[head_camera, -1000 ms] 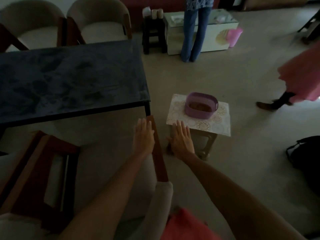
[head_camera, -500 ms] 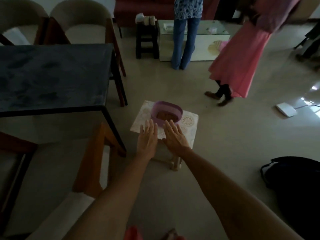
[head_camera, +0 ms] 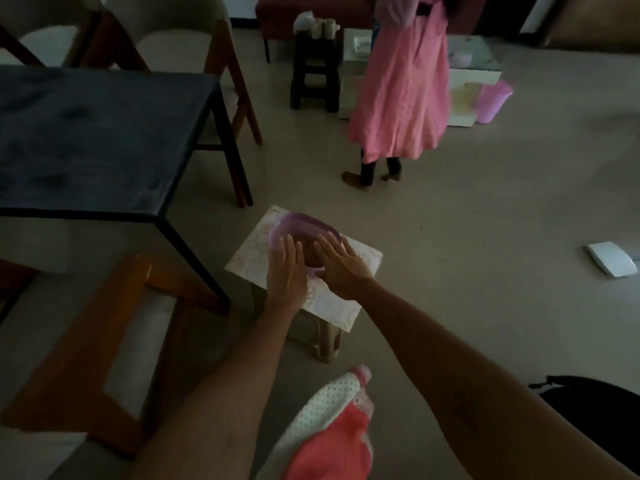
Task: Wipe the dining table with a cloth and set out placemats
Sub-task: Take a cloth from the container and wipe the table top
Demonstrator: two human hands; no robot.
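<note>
Over the far corner of the stool (head_camera: 313,336), the left hand (head_camera: 286,271) and right hand (head_camera: 341,264) are spread flat, empty, above the basket (head_camera: 298,225), contact unclear.

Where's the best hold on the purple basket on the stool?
Probably the purple basket by its rim, one hand on each side, coming from above: it sits upright and open-topped on the stool, and left hand and right hand hover above it.

Dim indoor scene, softly blurred

Brightest beyond the outstretched hands, where a pale glossy floor (head_camera: 485,209) catches weak daylight; the dark matte rectangular tabletop (head_camera: 97,140) left of them is murky; near forearms sit in shadow; edges bend, wide-angle.
</note>
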